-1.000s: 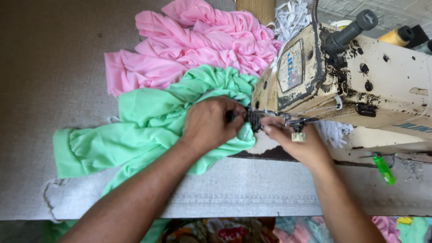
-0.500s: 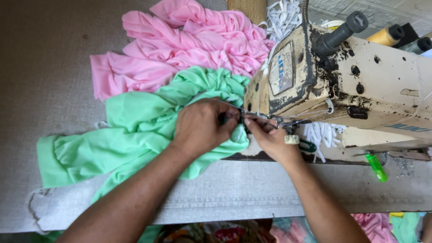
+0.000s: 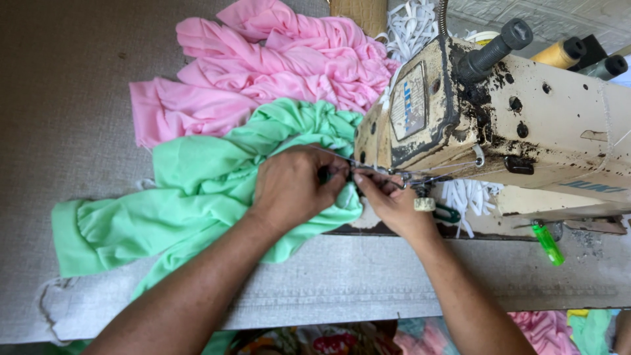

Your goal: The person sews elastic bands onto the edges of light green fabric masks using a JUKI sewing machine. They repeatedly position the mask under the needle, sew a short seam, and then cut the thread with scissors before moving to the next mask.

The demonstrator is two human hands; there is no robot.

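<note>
green cloth point(image 3: 197, 190) | mint, crumpled, bunched | under left hand point(image 3: 296, 187) | beside sewing machine point(image 3: 526, 125)

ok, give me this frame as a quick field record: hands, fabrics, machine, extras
left hand: on the green fabric, fingers pinched at the machine's needle end
right hand: under the sewing machine head, fingertips meeting the left
pink fabric: bunched behind the green
white elastic strips: piled behind the machine
green lighter: on the table, right of the hands
</note>
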